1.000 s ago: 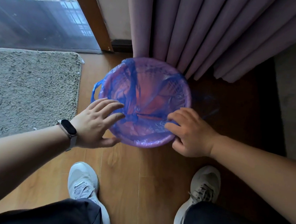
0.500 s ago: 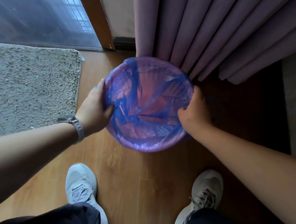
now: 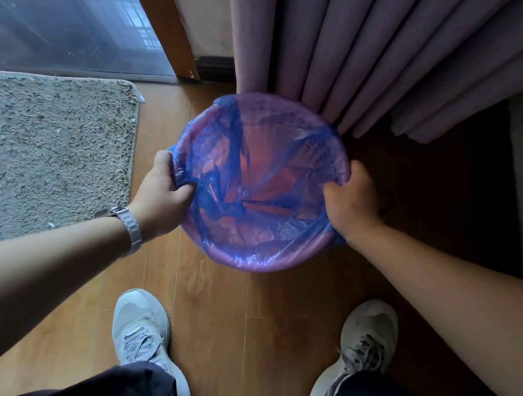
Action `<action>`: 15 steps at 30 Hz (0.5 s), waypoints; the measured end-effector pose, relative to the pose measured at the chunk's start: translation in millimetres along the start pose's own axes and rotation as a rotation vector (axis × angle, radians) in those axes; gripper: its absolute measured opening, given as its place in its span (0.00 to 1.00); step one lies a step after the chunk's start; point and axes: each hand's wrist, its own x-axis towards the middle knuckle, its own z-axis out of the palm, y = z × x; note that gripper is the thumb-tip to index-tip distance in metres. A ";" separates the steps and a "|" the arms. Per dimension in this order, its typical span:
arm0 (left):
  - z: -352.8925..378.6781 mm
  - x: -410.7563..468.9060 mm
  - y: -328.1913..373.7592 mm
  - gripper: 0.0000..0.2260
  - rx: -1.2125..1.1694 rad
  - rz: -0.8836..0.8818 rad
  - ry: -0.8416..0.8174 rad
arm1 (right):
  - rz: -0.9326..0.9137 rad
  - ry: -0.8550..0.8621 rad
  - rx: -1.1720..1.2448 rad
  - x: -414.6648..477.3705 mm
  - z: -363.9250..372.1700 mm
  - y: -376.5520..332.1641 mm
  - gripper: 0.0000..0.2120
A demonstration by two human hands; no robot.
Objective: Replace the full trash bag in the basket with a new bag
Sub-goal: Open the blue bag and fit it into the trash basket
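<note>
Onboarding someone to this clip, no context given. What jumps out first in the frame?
The round basket at centre, lined with a translucent blue bag folded over its rim, draws the eye first. Next, the two bare hands on opposite sides of that rim: the left hand, with a wristband, has a grip on bunched bag film, the right hand clasps the edge. Behind the basket hangs a mauve curtain; a grey rug lies to the left.

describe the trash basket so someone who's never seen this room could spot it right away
Start at the purple curtain hanging to the wooden floor; the basket stands at its foot, right of the grey shaggy mat. It is round and pinkish-purple, lined with a translucent blue bag folded over its rim, with the left hand and right hand gripping opposite sides.
</note>
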 end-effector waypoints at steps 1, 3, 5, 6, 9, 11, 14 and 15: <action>-0.7 1.3 1.3 0.12 0.016 0.007 0.003 | 0.000 0.003 0.007 -0.4 -0.9 0.7 0.09; -0.4 4.5 6.9 0.13 0.050 0.020 0.002 | 0.008 0.009 0.022 -1.4 -4.9 0.4 0.09; 3.0 4.5 17.4 0.16 0.077 0.021 -0.004 | 0.014 0.008 0.028 -1.9 -12.9 0.5 0.09; 6.0 2.9 22.9 0.18 0.076 0.021 -0.013 | 0.016 0.011 0.023 -2.0 -18.0 0.9 0.10; 14.1 -4.2 35.2 0.19 0.068 0.037 -0.045 | 0.006 0.030 -0.045 -0.8 -35.6 4.0 0.09; 16.6 -5.3 40.9 0.19 0.091 0.087 -0.042 | 0.009 0.047 -0.097 1.3 -46.3 6.7 0.09; 18.6 -0.4 48.8 0.23 0.135 0.159 0.013 | 0.022 0.048 -0.153 3.4 -57.3 10.7 0.08; 18.8 1.8 50.0 0.25 0.141 0.171 0.028 | 0.004 0.040 -0.173 4.1 -59.0 13.6 0.08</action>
